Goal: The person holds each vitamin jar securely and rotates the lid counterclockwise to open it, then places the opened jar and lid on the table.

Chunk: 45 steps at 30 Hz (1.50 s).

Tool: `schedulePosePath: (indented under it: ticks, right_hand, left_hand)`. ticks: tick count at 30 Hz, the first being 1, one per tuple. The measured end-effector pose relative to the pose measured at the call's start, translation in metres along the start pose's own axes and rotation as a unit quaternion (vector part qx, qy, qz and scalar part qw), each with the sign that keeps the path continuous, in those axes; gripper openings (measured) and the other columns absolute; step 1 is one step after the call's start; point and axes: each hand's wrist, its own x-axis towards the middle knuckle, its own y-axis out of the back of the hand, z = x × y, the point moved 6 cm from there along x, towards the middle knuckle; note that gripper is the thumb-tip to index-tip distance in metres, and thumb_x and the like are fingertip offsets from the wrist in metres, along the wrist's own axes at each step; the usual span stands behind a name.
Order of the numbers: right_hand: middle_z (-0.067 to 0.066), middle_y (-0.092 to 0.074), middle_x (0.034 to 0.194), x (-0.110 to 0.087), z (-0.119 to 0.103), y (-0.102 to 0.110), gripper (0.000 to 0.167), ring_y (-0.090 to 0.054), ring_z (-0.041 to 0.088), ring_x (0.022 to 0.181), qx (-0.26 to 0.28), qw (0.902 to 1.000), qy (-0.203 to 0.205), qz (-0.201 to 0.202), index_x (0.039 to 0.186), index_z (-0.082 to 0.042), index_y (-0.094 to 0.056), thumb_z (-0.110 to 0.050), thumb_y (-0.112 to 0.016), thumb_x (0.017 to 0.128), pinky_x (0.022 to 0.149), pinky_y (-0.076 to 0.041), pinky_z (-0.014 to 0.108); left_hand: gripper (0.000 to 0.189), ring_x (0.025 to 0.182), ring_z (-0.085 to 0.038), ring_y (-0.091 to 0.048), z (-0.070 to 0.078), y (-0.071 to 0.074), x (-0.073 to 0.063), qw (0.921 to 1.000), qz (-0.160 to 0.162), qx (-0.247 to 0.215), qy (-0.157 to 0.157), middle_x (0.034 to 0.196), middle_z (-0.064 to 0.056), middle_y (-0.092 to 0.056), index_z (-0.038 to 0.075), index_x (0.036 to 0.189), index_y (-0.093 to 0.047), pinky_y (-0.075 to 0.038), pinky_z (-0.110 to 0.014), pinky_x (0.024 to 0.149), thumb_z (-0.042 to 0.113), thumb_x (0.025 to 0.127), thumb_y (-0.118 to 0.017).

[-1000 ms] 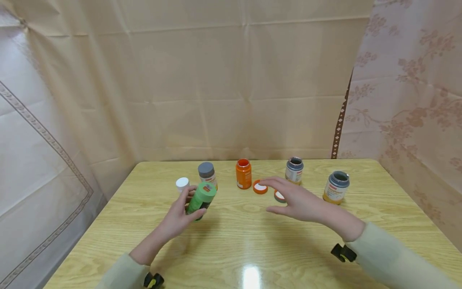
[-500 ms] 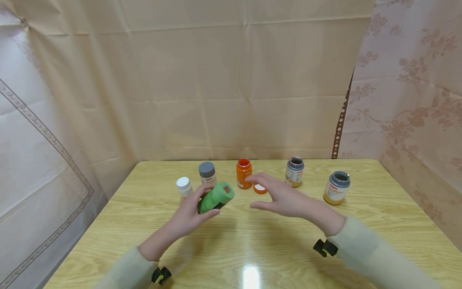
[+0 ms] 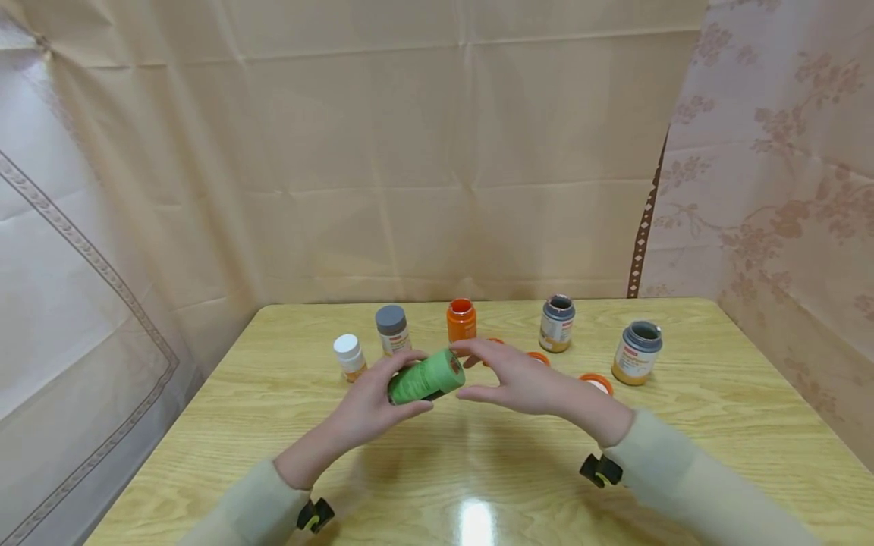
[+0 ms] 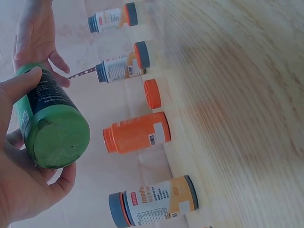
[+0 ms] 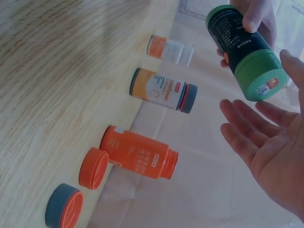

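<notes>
My left hand (image 3: 369, 409) grips a green bottle (image 3: 423, 379) above the table, its fingers and thumb wrapped round the body. The bottle lies tilted, with its green cap (image 5: 261, 76) facing right and a small sticker on the cap's top. My right hand (image 3: 522, 385) is held just beside the cap, fingers and thumb spread, with nothing gripped. In the right wrist view its fingertips are very near the cap; whether they touch is hard to tell. In the left wrist view the bottle's base (image 4: 58, 137) faces the camera.
Behind stand a white-capped bottle (image 3: 350, 356), a grey-capped bottle (image 3: 392, 330) and an uncapped orange bottle (image 3: 461, 318). Two uncapped grey-necked bottles (image 3: 557, 326) (image 3: 637, 355) stand at right. Loose lids, one orange (image 5: 93, 168) and one grey (image 5: 64, 205), lie on the wooden table (image 3: 225, 425).
My left hand has moved right with the green bottle, tipping its cap further toward the right. My right hand has moved left until it is beside the cap.
</notes>
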Motion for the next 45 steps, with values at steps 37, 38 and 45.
schedulePosePath:
  ticks: [37, 38, 45]
  right_hand:
    - [0.002, -0.056, 0.123, -0.007, -0.012, -0.003, 0.054, -0.057, 0.016, 0.107, -0.030, 0.9924, 0.119, 0.005, 0.135, -0.005, -0.047, -0.016, -0.073, 0.089, 0.090, -0.050, 0.034]
    - [0.002, -0.056, 0.124, -0.007, -0.012, -0.002, 0.054, -0.056, 0.016, 0.107, -0.032, 0.9915, 0.126, 0.010, 0.135, -0.005, -0.048, -0.015, -0.073, 0.088, 0.090, -0.050, 0.034]
    - [0.001, -0.055, 0.126, -0.005, -0.010, 0.001, 0.060, -0.056, 0.017, 0.110, -0.017, 0.9960, 0.086, 0.017, 0.137, -0.010, -0.047, -0.021, -0.076, 0.087, 0.090, -0.049, 0.038]
  left_hand:
    - [0.051, 0.091, -0.013, -0.060, -0.002, -0.009, 0.000, 0.9974, -0.053, -0.042, 0.024, 0.114, 0.003, -0.064, 0.020, 0.125, -0.059, -0.050, -0.034, 0.075, 0.031, 0.080, -0.081]
    - [0.051, 0.092, -0.013, -0.059, -0.002, -0.009, 0.000, 0.9974, -0.052, -0.043, 0.025, 0.114, 0.003, -0.064, 0.020, 0.125, -0.059, -0.050, -0.034, 0.076, 0.031, 0.080, -0.081]
    - [0.053, 0.094, -0.013, -0.058, 0.003, -0.007, 0.002, 0.9978, -0.048, -0.040, 0.023, 0.113, 0.004, -0.063, 0.019, 0.127, -0.058, -0.049, -0.036, 0.080, 0.027, 0.080, -0.082]
